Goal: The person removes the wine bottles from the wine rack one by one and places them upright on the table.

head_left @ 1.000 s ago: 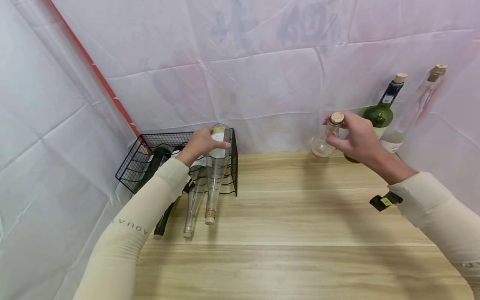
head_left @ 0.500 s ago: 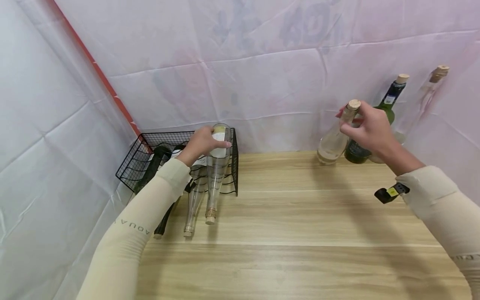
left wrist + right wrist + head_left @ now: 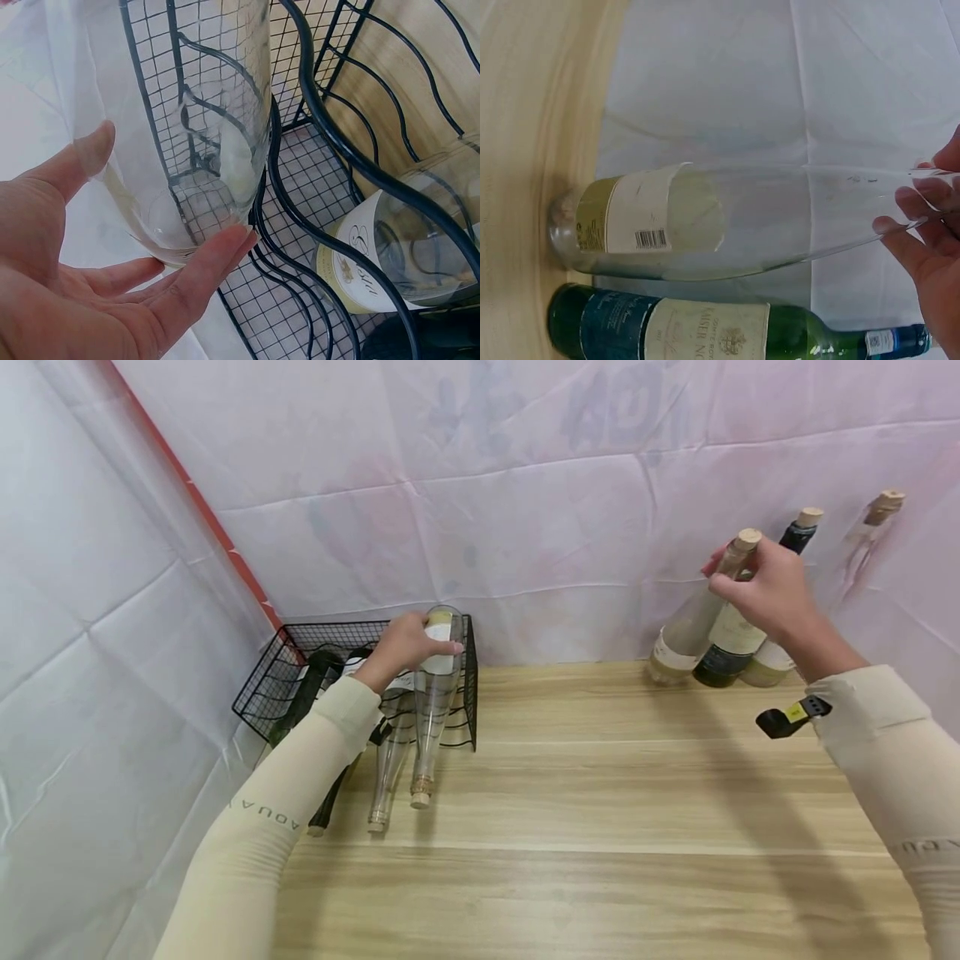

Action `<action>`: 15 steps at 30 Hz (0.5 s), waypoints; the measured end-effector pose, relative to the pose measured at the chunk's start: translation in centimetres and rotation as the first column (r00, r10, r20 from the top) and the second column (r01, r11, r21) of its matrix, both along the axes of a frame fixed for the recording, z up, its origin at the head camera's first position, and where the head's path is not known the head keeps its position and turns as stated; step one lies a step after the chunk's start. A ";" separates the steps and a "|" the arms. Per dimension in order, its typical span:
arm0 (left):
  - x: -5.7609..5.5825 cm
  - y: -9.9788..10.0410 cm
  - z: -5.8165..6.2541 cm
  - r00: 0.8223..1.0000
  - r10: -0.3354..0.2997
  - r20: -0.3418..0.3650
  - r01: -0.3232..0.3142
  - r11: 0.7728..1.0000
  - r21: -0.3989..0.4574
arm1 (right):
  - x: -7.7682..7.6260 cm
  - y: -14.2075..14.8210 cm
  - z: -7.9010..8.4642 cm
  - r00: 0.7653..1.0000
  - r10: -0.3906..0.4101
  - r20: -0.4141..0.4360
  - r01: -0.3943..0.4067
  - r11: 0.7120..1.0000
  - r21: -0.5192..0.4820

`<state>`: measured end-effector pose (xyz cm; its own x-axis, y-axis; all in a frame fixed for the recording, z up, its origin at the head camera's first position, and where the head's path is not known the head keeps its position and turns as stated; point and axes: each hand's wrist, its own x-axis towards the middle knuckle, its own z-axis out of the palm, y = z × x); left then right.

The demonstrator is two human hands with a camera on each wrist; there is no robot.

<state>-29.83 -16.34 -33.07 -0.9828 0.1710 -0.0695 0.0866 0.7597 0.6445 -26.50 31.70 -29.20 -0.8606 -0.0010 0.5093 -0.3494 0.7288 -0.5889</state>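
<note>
My left hand (image 3: 408, 643) holds the base end of a clear corked glass bottle (image 3: 432, 718), which lies in a black wire bottle rack (image 3: 471, 693) with its neck toward me. In the left wrist view, my thumb and fingers curve round the bottle's bottom. At the back right, my right hand (image 3: 768, 585) grips the neck of another clear corked bottle (image 3: 690, 618), just below the cork. That bottle leans slightly, its labelled base down at the table. Right beside it stands a green wine bottle (image 3: 795, 330), partly hidden by my hand in the head view.
Beside the left-held bottle, another clear bottle (image 3: 388, 768) and a dark bottle (image 3: 322, 814) lie in the rack, necks forward. A further clear corked bottle (image 3: 858, 547) stands by the right-hand sheet. White sheets (image 3: 525, 543) hang behind the wooden table (image 3: 585, 802).
My right hand has moved right and a little up with the clear bottle, bringing it beside the green bottle. The left hand and its bottle have stayed in place.
</note>
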 end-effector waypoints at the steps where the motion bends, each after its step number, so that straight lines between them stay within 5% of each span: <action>1: 0.0 0.0 0.0 1.000 -0.001 -0.005 0.001 1.000 0.002 | -0.1 0.2 0.1 1.000 -0.007 0.016 0.007 1.000 -0.012; 15: 0.1 -0.2 -0.1 1.000 0.006 0.017 -0.007 0.999 0.045 | -2.2 2.2 1.4 0.977 -0.022 0.211 0.049 0.991 -0.123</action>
<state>-29.72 -16.53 -33.20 -0.9827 0.1676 -0.0788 0.0701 0.7304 0.6794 -28.70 33.94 -27.83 -0.9461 0.0847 0.3127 -0.1842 0.6534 -0.7343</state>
